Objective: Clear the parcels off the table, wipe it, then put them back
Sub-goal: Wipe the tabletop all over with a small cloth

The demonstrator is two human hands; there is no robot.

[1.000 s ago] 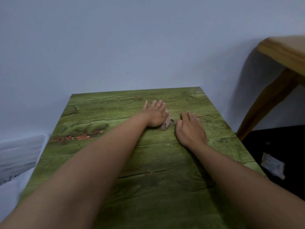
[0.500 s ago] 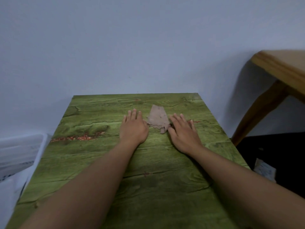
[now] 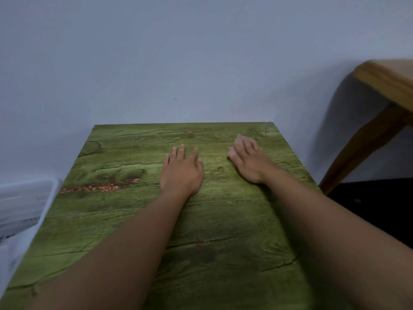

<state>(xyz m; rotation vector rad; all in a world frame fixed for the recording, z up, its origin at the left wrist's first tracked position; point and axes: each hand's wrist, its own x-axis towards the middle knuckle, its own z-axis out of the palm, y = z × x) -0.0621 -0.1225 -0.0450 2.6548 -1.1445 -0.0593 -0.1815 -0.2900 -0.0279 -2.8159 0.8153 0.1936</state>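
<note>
Both bare forearms stretch across the green wood-grain table top (image 3: 134, 220). The left hand (image 3: 182, 171) lies palm down near the centre, fingers straight and slightly spread towards 12 o'clock, holding nothing. At its 2 o'clock the right hand (image 3: 249, 162) presses flat, fingers extended, on a pale brownish wiping cloth (image 3: 238, 138) that peeks out at the fingertips.

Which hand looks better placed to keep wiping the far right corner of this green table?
The right hand, probably: it lies flat nearest that corner, a scrap of cloth peeking from under its fingers. The left hand rests flat mid-table, bare.
</note>
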